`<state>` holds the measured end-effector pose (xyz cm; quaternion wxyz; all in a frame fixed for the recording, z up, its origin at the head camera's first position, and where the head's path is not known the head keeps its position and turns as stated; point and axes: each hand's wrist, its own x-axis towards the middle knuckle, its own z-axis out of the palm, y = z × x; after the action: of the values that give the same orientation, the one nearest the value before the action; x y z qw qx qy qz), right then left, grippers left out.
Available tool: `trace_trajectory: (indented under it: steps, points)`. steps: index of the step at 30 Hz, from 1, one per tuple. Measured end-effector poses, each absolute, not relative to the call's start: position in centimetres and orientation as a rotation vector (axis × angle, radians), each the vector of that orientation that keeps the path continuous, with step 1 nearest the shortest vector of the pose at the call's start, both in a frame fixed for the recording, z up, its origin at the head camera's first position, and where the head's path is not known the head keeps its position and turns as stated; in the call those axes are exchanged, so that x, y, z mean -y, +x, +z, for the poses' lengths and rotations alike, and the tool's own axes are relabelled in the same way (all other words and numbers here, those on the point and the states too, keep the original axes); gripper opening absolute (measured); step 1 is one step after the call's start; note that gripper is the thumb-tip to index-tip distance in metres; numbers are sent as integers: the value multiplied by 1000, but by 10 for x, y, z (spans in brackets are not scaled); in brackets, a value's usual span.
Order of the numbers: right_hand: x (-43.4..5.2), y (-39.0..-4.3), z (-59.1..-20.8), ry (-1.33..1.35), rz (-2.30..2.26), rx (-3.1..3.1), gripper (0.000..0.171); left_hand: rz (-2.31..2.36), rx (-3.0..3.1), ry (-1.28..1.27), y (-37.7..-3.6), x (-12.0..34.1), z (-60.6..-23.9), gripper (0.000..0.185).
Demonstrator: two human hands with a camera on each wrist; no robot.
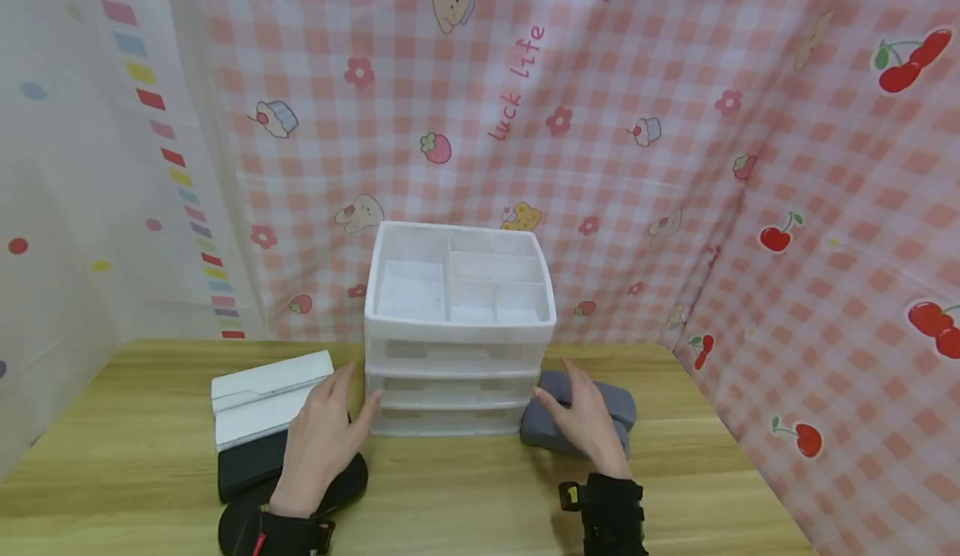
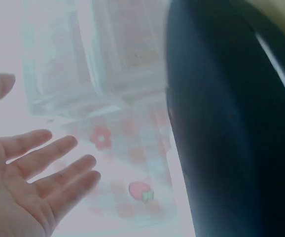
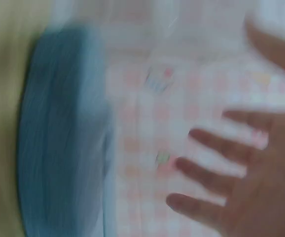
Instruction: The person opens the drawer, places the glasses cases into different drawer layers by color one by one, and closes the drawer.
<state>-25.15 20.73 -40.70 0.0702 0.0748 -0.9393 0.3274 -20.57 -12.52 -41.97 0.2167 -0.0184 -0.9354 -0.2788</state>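
A white plastic drawer organizer (image 1: pixel 459 361) stands on the table, with three clear-fronted drawers and a divided open tray on top. My left hand (image 1: pixel 321 435), fingers spread and holding nothing, is at its left side, above the black cases. On the other side my right hand (image 1: pixel 585 418) is likewise spread and holds nothing, over the grey cases (image 1: pixel 618 404). In the left wrist view the left hand (image 2: pixel 39 177) shows its palm, with a dark case (image 2: pixel 231 128) beside it. The right wrist view is blurred; the right hand (image 3: pixel 241 168) shows straight fingers near a grey case (image 3: pixel 63 138).
Left of the organizer lie white cases (image 1: pixel 262 414), a black rectangular case (image 1: pixel 251 463) and a rounded black case (image 1: pixel 348 485). Behind stands a pink checked curtain (image 1: pixel 315 164), and another (image 1: pixel 847 289) borders the right of the wooden table (image 1: pixel 450 498).
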Motion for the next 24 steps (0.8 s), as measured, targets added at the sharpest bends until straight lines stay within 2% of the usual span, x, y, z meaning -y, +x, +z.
trace_trajectory:
  steps: [5,9,18,21,24]
  points:
    - [-183,-246,-395,-33,1486,2593,50,-947,2483,-72,-204,121,-410,52]
    - [-169,-246,-398,-151,1915,2333,45,-1047,2461,-83,-206,123,-394,50]
    - [-179,-288,-480,159,2531,1875,42,-1073,2449,-179,-238,135,-336,49]
    - [-165,-282,-475,232,2678,1795,41,-1033,2465,-197,-252,136,-320,49]
    - [-142,-257,-444,232,2790,1742,48,-970,2489,-192,-265,136,-305,46]
